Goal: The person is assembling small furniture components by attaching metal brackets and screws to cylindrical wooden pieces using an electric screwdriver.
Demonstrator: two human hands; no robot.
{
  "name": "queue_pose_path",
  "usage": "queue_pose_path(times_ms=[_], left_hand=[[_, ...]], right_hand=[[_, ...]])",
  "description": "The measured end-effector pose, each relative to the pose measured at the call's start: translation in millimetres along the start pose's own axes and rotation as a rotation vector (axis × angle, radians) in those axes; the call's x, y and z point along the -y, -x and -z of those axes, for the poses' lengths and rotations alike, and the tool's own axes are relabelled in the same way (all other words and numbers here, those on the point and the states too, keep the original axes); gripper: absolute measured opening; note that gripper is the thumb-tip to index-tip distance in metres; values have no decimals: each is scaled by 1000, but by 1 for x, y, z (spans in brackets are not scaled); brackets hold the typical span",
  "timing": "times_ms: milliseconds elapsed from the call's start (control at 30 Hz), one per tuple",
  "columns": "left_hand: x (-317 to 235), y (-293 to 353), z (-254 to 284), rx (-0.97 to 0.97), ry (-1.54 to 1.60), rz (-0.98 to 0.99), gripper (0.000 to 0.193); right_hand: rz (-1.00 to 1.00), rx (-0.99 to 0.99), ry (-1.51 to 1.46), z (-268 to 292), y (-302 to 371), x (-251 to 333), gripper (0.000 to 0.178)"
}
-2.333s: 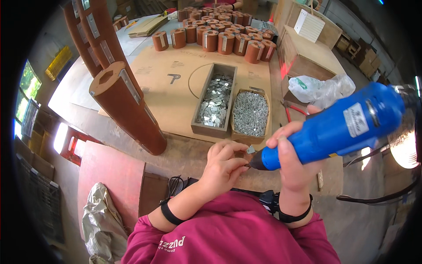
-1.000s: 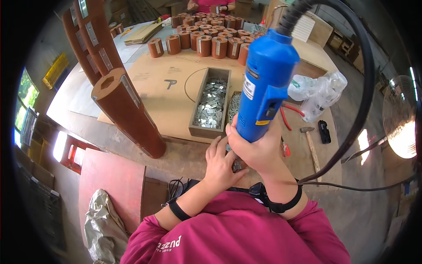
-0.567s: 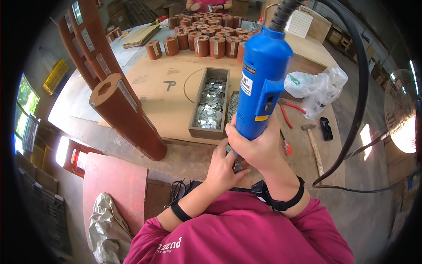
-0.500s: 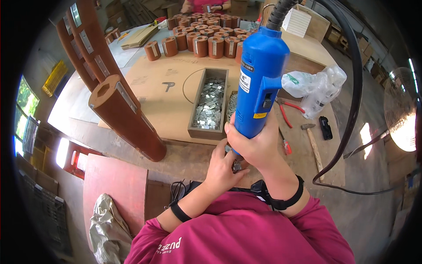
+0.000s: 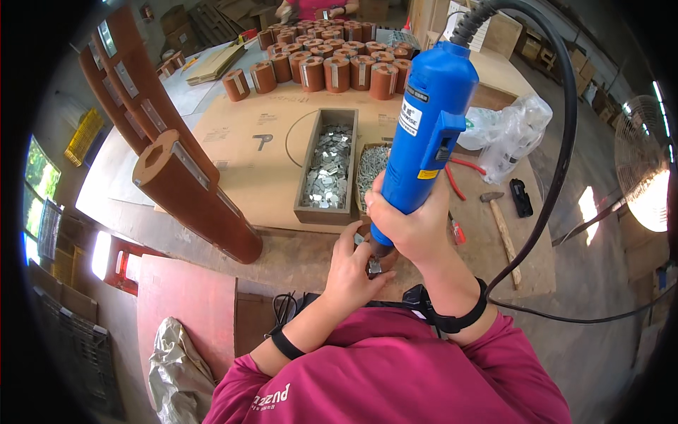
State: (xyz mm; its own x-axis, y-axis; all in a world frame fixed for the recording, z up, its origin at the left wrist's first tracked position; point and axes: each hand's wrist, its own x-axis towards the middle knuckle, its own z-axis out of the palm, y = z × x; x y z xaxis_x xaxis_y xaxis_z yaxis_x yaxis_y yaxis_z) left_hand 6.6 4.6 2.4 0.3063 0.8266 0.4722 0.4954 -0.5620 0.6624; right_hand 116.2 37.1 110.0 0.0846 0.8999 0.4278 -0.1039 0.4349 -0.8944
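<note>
My right hand (image 5: 413, 222) is wrapped round the lower body of a blue electric screwdriver (image 5: 434, 120), held nearly upright and leaning a little right. Its tip points down at a shiny metal plate (image 5: 375, 267) beside my left fingers; whether it touches is hidden. My left hand (image 5: 347, 272) curls round a small brown workpiece carrying this plate, mostly covered by my hands. Just beyond my hands stand a long wooden box (image 5: 302, 191) of small metal plates and a smaller tray of screws (image 5: 372, 169).
Tall brown columns with metal strips (image 5: 201, 191) lean at the left. Many short brown cylinders (image 5: 337, 74) stand at the back, where another person (image 5: 325, 8) works. Right lie red-handled pliers (image 5: 455, 184), a screwdriver (image 5: 458, 232), a hammer (image 5: 503, 233) and plastic bags (image 5: 519, 134). A black cable (image 5: 568, 141) loops down the right.
The blue screwdriver has tilted further right at its top. Both hands keep their grips, shifted slightly. The whole view has moved a little, so the box and columns appear further left.
</note>
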Motion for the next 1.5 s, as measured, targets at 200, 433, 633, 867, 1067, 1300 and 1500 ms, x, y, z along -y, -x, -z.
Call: queue_pose_path(times_ms=[200,433,633,867,1067,1300,1500], left_hand=[[1,0,-2,6,-2,4,45],[0,2,-2,29,54,44,43],[0,2,2,19,7,18,44],[1,4,14,54,101,71,47],[5,0,23,101,130,4,39],[5,0,31,195,234,38,37],[3,-1,40,130,191,-34,68]], right_hand=[[22,-9,72,4,-1,2,43],[-52,38,37,3,5,6,48],[161,-8,40,5,8,3,44],[-31,-362,-179,60,-10,19,56],[-310,-378,-36,92,-9,-8,43],[-536,-331,63,112,6,-63,39],[-735,-314,37,118,32,-102,33]])
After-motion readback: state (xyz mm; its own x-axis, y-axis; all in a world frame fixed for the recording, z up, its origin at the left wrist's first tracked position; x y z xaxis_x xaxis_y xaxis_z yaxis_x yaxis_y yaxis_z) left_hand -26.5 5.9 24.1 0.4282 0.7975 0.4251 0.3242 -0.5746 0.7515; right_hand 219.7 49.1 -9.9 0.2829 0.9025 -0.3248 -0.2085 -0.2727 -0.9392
